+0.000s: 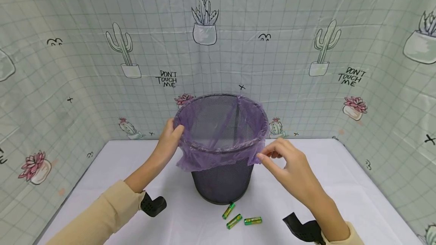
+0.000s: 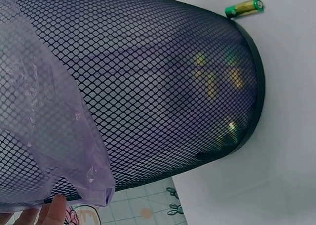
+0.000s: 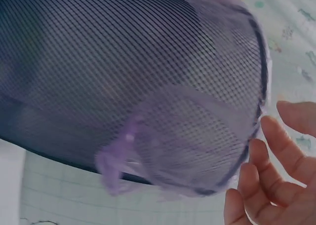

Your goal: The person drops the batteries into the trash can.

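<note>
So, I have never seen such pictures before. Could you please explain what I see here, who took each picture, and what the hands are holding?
There is no machine here: a person works with two bare hands and wears three cameras. The wide picture comes from a camera on the head, looking down at a white table. The other two come from cameras on the wrists, so they show the same things from very close.

In the middle stands a black mesh bin lined with a thin purple bag, folded over the rim. The left hand grips the bag at the rim on its side. The right hand is at the bag's hanging edge on the other side, fingers loosely spread; whether it pinches the plastic is unclear.

Three green batteries lie on the table in front of the bin.
</note>
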`<state>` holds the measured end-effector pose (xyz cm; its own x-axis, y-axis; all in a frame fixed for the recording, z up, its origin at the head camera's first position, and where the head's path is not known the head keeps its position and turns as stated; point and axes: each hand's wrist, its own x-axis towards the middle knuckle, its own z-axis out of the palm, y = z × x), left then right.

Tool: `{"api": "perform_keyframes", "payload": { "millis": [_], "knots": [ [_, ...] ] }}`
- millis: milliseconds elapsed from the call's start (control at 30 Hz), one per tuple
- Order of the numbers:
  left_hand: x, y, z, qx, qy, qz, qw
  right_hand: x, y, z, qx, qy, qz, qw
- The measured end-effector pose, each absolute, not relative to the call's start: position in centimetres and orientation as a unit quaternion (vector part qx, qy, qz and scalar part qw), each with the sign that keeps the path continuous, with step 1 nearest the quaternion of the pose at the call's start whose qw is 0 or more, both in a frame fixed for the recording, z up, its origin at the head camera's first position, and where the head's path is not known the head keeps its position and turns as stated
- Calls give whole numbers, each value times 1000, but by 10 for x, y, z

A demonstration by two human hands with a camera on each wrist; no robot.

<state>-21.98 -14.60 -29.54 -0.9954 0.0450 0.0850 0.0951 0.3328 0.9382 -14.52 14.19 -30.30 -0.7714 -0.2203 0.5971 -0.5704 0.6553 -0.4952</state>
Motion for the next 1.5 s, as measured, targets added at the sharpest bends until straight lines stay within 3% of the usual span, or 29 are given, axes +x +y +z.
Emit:
{"api": "perform_keyframes", "payload": {
  "millis": [267,467,700,1100,1500],
  "knots": [
    [-219,-147,-296,-44,-816,-576,17,-133,140,-367,270,-878,374,125],
    [-219,-147,-294,-47,-813,-580,18,-132,140,-400,227,-896,381,27],
    [-220,-147,-293,-48,-811,-582,25,-133,152,-428,176,-899,398,-51],
    [-218,-149,-292,-38,-815,-577,24,-132,166,-469,157,-884,424,-121],
    [-219,-146,-295,-40,-810,-585,25,-134,169,-471,166,-882,416,-148]
  ]
}}
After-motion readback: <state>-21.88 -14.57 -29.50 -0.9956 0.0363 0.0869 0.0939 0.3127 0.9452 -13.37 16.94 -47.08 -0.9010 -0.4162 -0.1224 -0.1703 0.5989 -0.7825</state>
